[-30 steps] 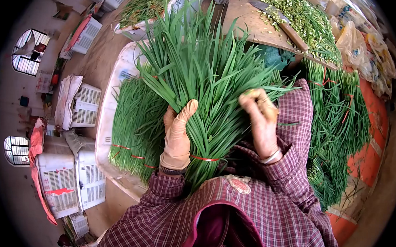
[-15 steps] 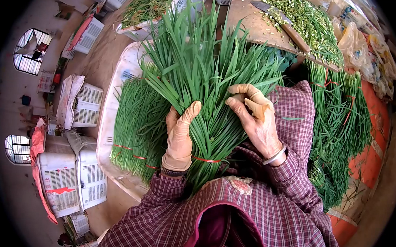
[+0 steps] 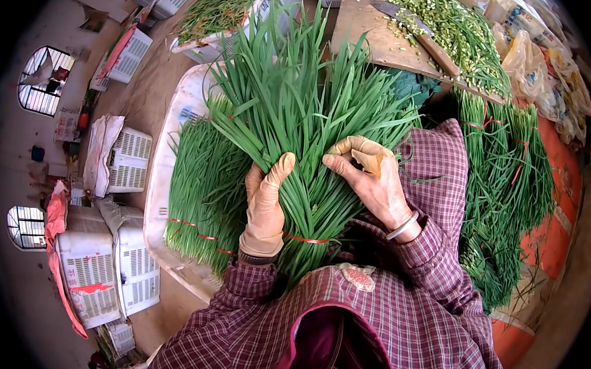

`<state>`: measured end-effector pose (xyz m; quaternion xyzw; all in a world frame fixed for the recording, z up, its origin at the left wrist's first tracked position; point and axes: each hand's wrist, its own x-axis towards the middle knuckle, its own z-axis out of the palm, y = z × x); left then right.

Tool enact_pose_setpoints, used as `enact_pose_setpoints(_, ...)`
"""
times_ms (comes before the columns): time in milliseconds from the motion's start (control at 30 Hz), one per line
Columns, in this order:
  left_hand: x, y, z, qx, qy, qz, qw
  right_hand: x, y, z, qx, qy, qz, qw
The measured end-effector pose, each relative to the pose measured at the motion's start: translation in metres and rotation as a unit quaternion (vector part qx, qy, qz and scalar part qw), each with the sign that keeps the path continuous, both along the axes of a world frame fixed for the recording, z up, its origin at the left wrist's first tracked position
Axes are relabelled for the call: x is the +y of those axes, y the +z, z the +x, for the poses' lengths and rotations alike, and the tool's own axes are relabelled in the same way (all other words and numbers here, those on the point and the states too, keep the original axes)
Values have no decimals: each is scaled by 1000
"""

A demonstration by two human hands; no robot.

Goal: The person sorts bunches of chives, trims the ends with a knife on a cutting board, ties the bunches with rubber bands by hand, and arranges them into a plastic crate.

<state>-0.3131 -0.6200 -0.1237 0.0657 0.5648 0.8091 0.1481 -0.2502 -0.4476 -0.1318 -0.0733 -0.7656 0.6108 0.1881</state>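
A large bunch of Chinese chives [image 3: 282, 110] stands with its leaves fanned out in front of me, a red band [image 3: 306, 239] around its lower part. My left hand [image 3: 265, 206], in a tan glove, is closed around the bunch's left side, thumb uppermost. On the right side, my right hand [image 3: 374, 185] pinches at the leaves with thumb and forefinger. Its glove is torn, with the back of the hand bare and a bangle [image 3: 403, 227] at the wrist. Exactly which leaves lie between those fingertips is hard to make out.
At left, a white crate [image 3: 158, 184] holds banded chive bundles [image 3: 205, 180]. Chopped pieces and a knife [image 3: 438, 55] lie on a board [image 3: 356, 37] at the upper right. More bundles [image 3: 502, 189] lie at right, near plastic bags [image 3: 532, 70]. Crates [image 3: 90, 267] line the far left.
My right hand has moved left and slightly down, farther in toward the middle of the leaves. The left hand keeps its grip, having shifted slightly.
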Motion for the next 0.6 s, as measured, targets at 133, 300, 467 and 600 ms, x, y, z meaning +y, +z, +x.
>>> enact_pose_setpoints(133,-5,-1,0,-19,14,-14,1000,-1,-5,1,-14,-35,-137,990)
enact_pose_setpoints(300,-6,3,5,-2,33,-57,998,51,-12,-6,252,29,-650,716)
enact_pose_setpoints(467,-1,4,4,-5,6,-27,1000,29,13,21,99,93,-370,919)
enact_pose_setpoints(600,-8,-6,4,38,23,-38,998,-11,9,20,76,68,56,993)
